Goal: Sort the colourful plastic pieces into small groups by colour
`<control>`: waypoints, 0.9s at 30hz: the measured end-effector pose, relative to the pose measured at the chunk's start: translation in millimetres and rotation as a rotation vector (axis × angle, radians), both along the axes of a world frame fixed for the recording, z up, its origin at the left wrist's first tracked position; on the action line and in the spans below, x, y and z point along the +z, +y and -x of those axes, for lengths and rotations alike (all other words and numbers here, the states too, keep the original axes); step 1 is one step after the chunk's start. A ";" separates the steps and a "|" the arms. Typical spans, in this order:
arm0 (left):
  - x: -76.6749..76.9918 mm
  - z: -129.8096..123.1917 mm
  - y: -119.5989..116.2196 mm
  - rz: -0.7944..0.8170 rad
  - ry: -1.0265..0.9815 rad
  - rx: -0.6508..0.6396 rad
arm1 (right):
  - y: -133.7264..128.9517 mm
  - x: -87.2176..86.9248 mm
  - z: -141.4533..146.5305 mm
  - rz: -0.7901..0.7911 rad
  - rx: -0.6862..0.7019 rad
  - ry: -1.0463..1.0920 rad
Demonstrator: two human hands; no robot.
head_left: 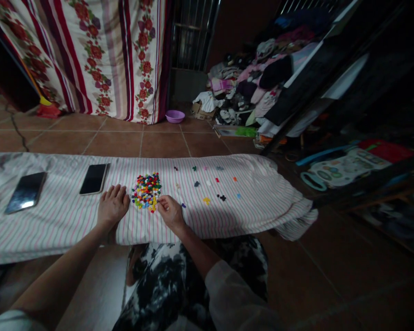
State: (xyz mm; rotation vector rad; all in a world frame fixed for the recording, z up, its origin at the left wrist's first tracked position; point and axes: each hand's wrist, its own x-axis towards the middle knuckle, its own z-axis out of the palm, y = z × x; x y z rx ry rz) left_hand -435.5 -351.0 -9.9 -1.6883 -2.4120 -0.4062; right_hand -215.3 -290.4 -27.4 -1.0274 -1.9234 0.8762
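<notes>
A heap of small multicoloured pieces (146, 186), perhaps beads or tiny bricks, lies on the striped cloth. My left hand (113, 205) rests flat just left of the heap, fingers stretched out and holding nothing. At the heap's lower right edge is my right hand (170, 212), thumb and fingers pinched together; whatever is between them is too small to make out. Small one-colour clusters sit apart to the right: yellow pieces (206, 201), black pieces (222, 198), light blue pieces (238, 196), red pieces (217, 179) and several others. Purple pieces (183, 205) lie right beside my right hand.
Two phones, one dark (25, 193) and one with a pale edge (94, 179), lie to the left on the striped cloth (262, 207). Beyond, on the tiled floor, stand a purple basin (175, 116) and a large clothes pile (248, 82). A floral curtain (113, 59) hangs behind.
</notes>
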 end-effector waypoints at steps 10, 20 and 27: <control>-1.6 1.0 -0.5 -0.010 0.044 -0.024 | 27.0 25.2 -34.3 -0.199 -0.079 -0.044; 0.2 -0.2 -0.5 0.000 0.072 -0.019 | 79.0 34.2 -90.6 -0.160 -0.424 -0.308; -2.3 2.0 0.4 0.004 0.079 -0.020 | 94.9 33.7 -108.5 -0.094 -0.456 -0.601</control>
